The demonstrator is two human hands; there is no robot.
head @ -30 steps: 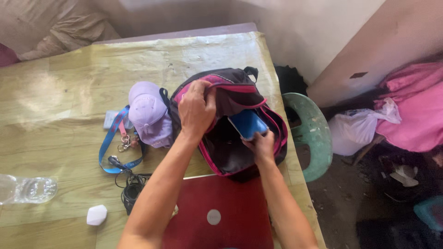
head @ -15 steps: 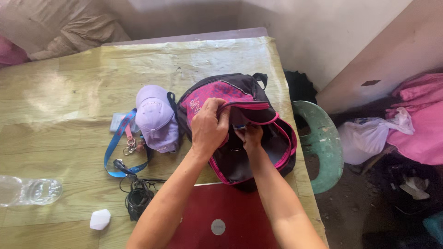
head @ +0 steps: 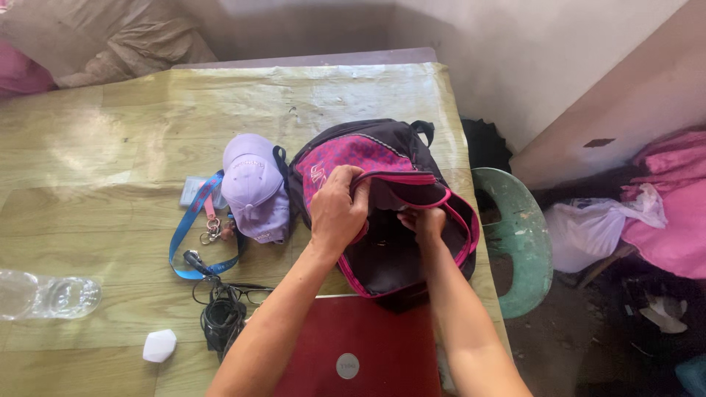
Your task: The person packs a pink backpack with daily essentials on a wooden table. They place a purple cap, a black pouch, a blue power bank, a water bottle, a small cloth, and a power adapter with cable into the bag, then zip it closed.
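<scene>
At the far left edge of the counter (head: 110, 147) lies a clear plastic bottle (head: 48, 296) on its side. Nearer the middle sit a small white charger block (head: 159, 345), a tangle of black cable (head: 220, 316) with eyeglasses (head: 246, 294) beside it, and a blue lanyard (head: 193, 228) with keys, touching a lilac cap (head: 254, 187). Just right of the cap stands a black and pink backpack (head: 382, 158), its main compartment open toward the person. The left hand (head: 337, 213) has a closed grip on the pink-trimmed upper flap of the opening, lifting it. The right hand (head: 425, 224) reaches into the mouth of the bag, fingers curled at the zipper edge; whether they hold anything cannot be told. A red laptop (head: 353, 353) lies shut below the backpack. Off the counter to the right stands a green plastic chair (head: 518, 235).
</scene>
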